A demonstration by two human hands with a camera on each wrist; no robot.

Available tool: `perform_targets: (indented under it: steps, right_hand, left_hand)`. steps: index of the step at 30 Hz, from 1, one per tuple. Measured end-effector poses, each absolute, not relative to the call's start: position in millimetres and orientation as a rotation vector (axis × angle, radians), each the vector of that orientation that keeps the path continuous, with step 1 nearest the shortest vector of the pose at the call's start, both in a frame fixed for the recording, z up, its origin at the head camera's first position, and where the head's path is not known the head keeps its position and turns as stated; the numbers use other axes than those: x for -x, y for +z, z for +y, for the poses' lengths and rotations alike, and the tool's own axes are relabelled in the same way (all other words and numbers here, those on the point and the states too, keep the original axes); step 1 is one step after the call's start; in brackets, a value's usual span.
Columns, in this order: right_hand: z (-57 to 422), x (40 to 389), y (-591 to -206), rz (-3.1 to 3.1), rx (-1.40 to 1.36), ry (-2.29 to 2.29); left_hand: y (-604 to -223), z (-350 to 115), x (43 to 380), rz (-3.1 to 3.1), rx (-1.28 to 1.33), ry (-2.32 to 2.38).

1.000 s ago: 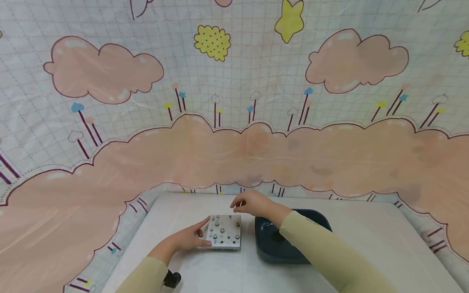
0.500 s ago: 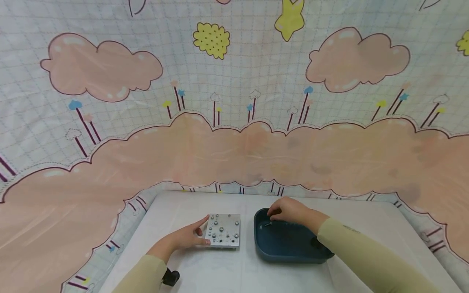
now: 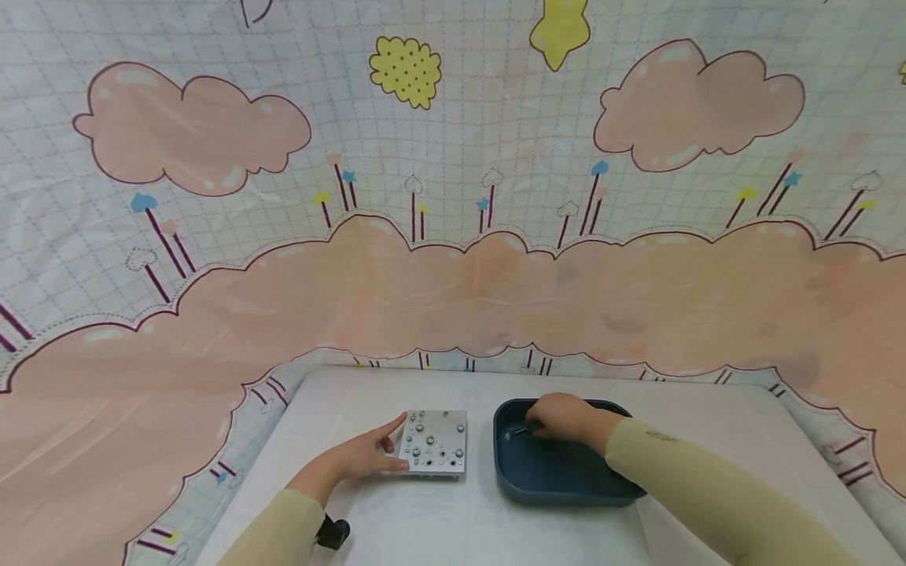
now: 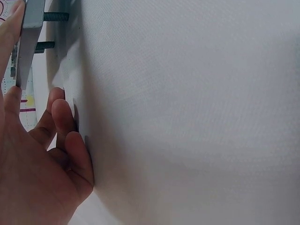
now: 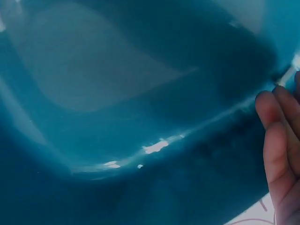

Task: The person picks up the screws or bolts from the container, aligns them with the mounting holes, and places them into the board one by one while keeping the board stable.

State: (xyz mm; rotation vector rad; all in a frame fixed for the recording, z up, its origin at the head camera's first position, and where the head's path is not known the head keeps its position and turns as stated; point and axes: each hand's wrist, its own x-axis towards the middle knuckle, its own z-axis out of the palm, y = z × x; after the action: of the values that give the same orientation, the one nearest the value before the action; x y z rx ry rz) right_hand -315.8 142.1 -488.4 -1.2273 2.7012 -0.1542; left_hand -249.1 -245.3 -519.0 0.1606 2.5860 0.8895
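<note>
A square silver metal plate (image 3: 446, 432) studded with several screws lies on the table. My left hand (image 3: 357, 458) holds its left edge between thumb and index finger. In the left wrist view, threaded screw ends (image 4: 56, 17) stick out from the underside of the plate (image 4: 33, 26), while the other fingers curl loosely over the white surface. My right hand (image 3: 566, 417) reaches down into the dark blue tray (image 3: 566, 498), fingers bent. Beside its fingertips lies a small thin metal piece (image 3: 521, 430), probably a screw. In the right wrist view I cannot tell whether the fingers (image 5: 276, 145) pinch it.
White cloth covers the table (image 3: 396, 527), and a cloud-patterned sheet (image 3: 453, 299) hangs behind it. A black device (image 3: 333, 533) is at my left wrist. The tray stands to the right of the plate, with a gap between them.
From above the plate's far right corner, my right hand has moved right and down into the tray, to the small metal piece. My left hand keeps holding the plate in place.
</note>
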Motion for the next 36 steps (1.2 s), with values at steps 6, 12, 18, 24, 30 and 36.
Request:
perform_targets:
  steps: [6,12,18,24,30,36]
  right_hand:
    - [141,320,-504,2.733,1.252,-0.083]
    - [140,322,-509,2.745,1.247,-0.098]
    - [132,321,-512,2.739,1.220,-0.141]
    - [127,319,-511,2.737,1.215,-0.143]
    - [132,317,-509,2.728,1.221,-0.132]
    - [132,318,-509,2.713,1.253,-0.143]
  left_hand:
    - [-519,-247,250,2.579,-0.155,0.884]
    - [-519,-245,250,2.576,-0.157,0.890]
    - [-518,-245,248,2.582,-0.151,0.893]
    - [-518,-245,249,2.584,-0.143,0.887]
    - [-520,-245,250,2.580,-0.148,0.889]
    - [-519,-245,250,2.574,-0.142,0.895]
